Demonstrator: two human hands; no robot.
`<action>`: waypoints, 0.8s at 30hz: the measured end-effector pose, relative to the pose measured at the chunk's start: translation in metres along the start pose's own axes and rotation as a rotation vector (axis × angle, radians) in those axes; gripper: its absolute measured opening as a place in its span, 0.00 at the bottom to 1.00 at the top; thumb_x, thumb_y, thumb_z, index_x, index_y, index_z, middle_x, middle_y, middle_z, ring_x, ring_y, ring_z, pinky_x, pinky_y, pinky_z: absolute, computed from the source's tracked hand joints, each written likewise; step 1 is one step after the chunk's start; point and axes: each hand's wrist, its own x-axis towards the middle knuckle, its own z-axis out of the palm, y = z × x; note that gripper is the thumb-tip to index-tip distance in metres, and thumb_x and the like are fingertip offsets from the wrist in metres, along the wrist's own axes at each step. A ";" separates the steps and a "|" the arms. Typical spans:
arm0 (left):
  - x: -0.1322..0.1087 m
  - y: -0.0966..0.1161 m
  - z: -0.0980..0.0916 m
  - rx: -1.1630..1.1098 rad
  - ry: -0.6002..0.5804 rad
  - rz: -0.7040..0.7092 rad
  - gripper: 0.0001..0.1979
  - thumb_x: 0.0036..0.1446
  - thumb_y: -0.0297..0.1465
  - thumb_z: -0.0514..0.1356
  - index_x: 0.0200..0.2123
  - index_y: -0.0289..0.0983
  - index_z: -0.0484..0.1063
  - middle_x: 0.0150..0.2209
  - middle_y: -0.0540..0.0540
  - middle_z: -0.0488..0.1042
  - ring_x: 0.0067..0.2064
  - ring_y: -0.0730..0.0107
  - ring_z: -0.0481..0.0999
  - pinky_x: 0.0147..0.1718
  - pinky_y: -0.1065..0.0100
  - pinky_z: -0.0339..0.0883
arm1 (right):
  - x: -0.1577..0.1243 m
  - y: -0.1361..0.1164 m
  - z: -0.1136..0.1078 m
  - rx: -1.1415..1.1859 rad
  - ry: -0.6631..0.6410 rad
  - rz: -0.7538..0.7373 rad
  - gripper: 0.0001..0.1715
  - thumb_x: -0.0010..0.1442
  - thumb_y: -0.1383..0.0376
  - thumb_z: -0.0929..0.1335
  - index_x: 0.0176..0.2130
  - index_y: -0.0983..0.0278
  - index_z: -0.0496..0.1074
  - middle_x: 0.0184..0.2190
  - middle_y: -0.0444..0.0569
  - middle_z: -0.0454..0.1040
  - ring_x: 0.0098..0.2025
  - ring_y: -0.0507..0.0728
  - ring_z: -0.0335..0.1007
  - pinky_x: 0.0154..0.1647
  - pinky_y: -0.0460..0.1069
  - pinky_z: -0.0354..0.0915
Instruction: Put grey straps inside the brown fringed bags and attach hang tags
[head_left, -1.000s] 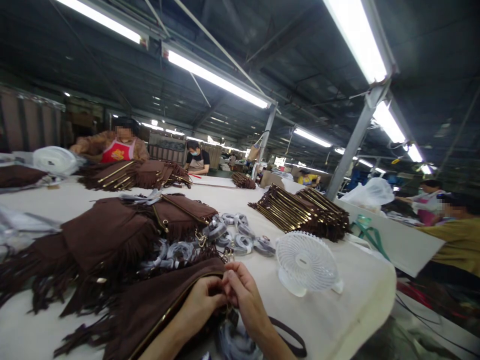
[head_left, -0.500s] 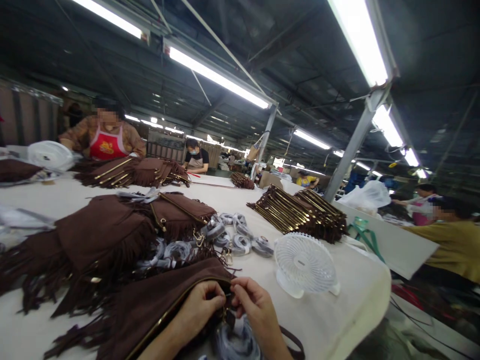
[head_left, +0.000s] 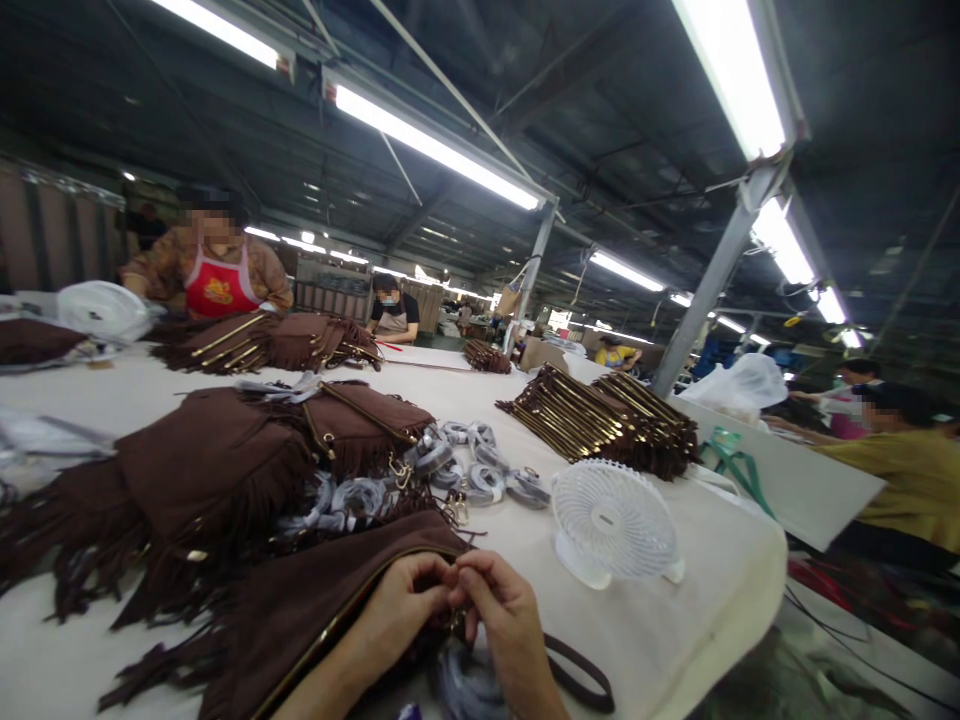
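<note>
Head view: brown fringed bag (head_left: 315,610) lying flat at near edge of worktop (head_left: 675,620), gold zipper along its top, contents hidden. Left hand (head_left: 409,600) and right hand (head_left: 499,610) meeting at bag's right corner, fingertips pinching small metal hardware (head_left: 455,622). White fan (head_left: 611,520) just right; more bags (head_left: 217,460) piled left.

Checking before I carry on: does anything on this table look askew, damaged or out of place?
One thing: the small white fan lies tilted back on the table, grille facing up, not upright. Both hands pinch the brown fringed bag at its corner; no damage shows.
</note>
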 end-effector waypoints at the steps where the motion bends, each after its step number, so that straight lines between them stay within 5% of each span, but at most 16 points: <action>1: 0.000 0.000 -0.001 -0.024 0.002 -0.027 0.10 0.38 0.35 0.64 0.23 0.34 0.73 0.22 0.51 0.70 0.25 0.71 0.65 0.27 0.70 0.59 | 0.001 0.001 -0.002 0.064 0.022 0.044 0.25 0.49 0.46 0.74 0.33 0.64 0.75 0.21 0.45 0.74 0.17 0.49 0.62 0.15 0.43 0.57; 7: 0.002 -0.003 -0.003 -0.121 0.042 -0.076 0.15 0.37 0.34 0.63 0.32 0.34 0.75 0.21 0.55 0.67 0.23 0.74 0.65 0.26 0.70 0.60 | 0.000 -0.002 -0.014 0.114 0.081 0.168 0.27 0.39 0.49 0.79 0.30 0.66 0.74 0.23 0.46 0.75 0.26 0.55 0.74 0.25 0.47 0.70; 12: 0.001 -0.001 -0.002 -0.006 0.069 -0.045 0.11 0.40 0.37 0.62 0.24 0.34 0.71 0.20 0.53 0.67 0.23 0.74 0.62 0.25 0.71 0.57 | -0.002 0.003 -0.014 0.092 0.036 0.146 0.25 0.41 0.49 0.78 0.26 0.66 0.72 0.21 0.45 0.74 0.26 0.56 0.75 0.26 0.47 0.71; 24: 0.001 -0.003 -0.002 0.209 -0.017 0.078 0.07 0.44 0.34 0.56 0.22 0.35 0.67 0.22 0.52 0.66 0.27 0.71 0.64 0.28 0.71 0.58 | -0.003 0.006 -0.013 0.057 -0.058 0.063 0.10 0.46 0.62 0.76 0.25 0.66 0.74 0.19 0.43 0.75 0.21 0.51 0.69 0.24 0.44 0.66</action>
